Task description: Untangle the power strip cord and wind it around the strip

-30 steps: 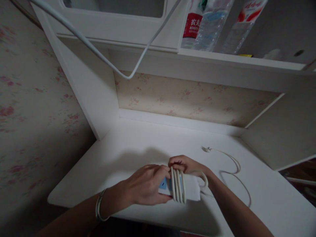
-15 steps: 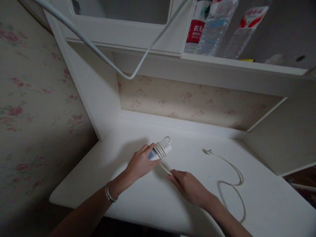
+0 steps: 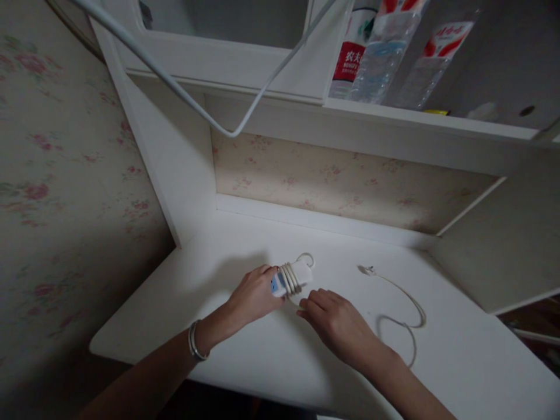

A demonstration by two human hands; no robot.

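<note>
A small white power strip [image 3: 303,272] with a blue socket face is in my left hand [image 3: 254,294], its fingers closed round the near end. Several turns of its off-white cord [image 3: 289,279] circle the strip's middle, and a small loop stands out at the far end. My right hand [image 3: 335,321] is closed in a pinch on the cord, just right of and below the strip. The cord's free part lies in curves on the white desk [image 3: 245,239], ending in a plug [image 3: 368,270] at the right. A silver bracelet [image 3: 195,341] is round my left wrist.
Overhead, a shelf [image 3: 394,116] holds several plastic bottles [image 3: 380,55]. A thick grey-white cable [image 3: 234,133] hangs in front of the cabinet. White panels rise at the desk's left and right, with flowered wallpaper [image 3: 289,169] behind.
Another turn of cord appears round the strip. The strip has shifted slightly right and down. On the desk, the loose cord has been drawn inward, its curve smaller, while the plug has hardly moved.
</note>
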